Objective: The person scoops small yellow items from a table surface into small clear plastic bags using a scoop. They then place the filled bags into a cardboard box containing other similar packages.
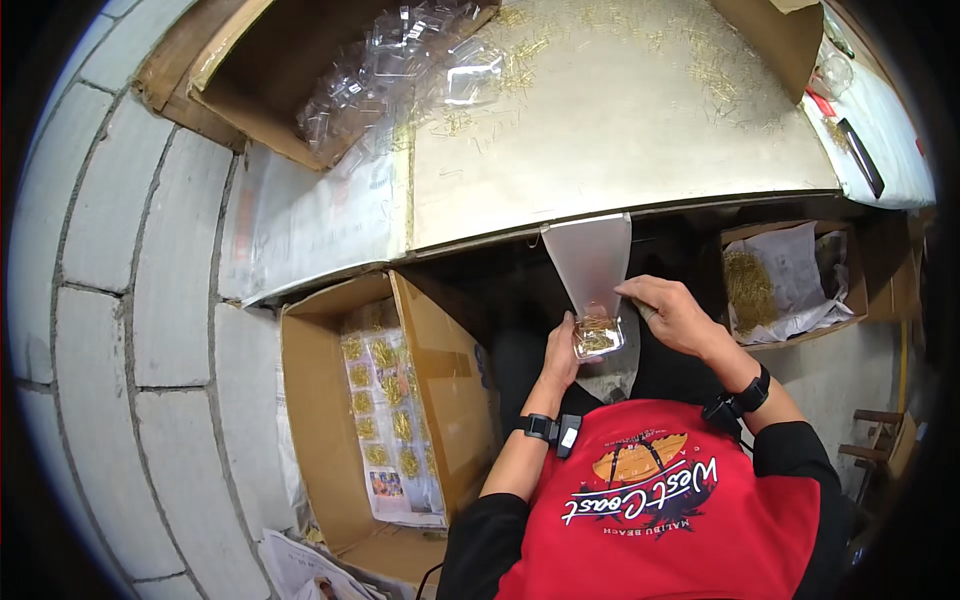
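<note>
A small clear plastic box (598, 343) holds thin gold-coloured wire pieces; too small to tell their exact kind. My left hand (561, 356) grips this box from its left side, under the lower end of a whitish sloping chute (588, 258). The chute hangs from the table's front edge, and some gold pieces lie at its narrow bottom. At the chute's right edge is my right hand (678, 314), its fingers drawn together near the lower end. Whatever those fingertips pinch, if anything, is too small to make out.
Loose gold pieces lie scattered on the table (600, 140). Empty clear boxes (390, 70) spill from a carton at the back left. A cardboard box (335, 440) at my left holds filled clear boxes in rows. Another carton (790, 335) at right holds a gold heap (749, 290).
</note>
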Demonstrator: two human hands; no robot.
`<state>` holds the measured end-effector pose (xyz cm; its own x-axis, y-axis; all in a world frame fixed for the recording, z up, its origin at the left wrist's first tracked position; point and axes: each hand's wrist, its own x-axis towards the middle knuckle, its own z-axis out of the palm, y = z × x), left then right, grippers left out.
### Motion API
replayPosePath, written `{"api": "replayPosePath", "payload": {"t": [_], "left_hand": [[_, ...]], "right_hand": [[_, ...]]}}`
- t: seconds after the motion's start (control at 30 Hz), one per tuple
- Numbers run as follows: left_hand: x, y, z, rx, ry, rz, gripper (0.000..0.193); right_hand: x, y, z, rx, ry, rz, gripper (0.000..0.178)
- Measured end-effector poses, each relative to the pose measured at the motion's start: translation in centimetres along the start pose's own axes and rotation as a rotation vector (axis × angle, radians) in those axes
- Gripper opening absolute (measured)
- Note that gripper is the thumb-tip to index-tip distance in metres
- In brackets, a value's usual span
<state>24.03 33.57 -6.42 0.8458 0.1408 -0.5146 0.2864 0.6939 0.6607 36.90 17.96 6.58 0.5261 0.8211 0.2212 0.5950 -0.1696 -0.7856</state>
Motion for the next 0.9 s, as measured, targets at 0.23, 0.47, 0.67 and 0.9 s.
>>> {"api": "replayPosePath", "payload": {"t": [0.23,0.47,0.67,0.9], "left_hand": [[-0.6,-0.6,0.3,-0.011,0.029,0.046,0.050],[-3.0,-0.4,-1.0,-0.052,-0.026,0.023,0.033],[-5.4,1.6,-1.3,-0.067,0.007,0.019,0.038],[-4.6,-0.3,-5.5,0.006,0.135,0.062,0.028]], "right_hand": [[-1.7,1.5,5.4,-0.010,-0.359,-0.008,0.037],[-1.4,1.2,4.0,0.096,-0.053,-0.040,0.036],[0.2,-0.7,1.7,0.056,0.053,-0.166,0.038],[15.3,-1.7,0.1,-0.197,0.105,-0.280,0.028]]}}
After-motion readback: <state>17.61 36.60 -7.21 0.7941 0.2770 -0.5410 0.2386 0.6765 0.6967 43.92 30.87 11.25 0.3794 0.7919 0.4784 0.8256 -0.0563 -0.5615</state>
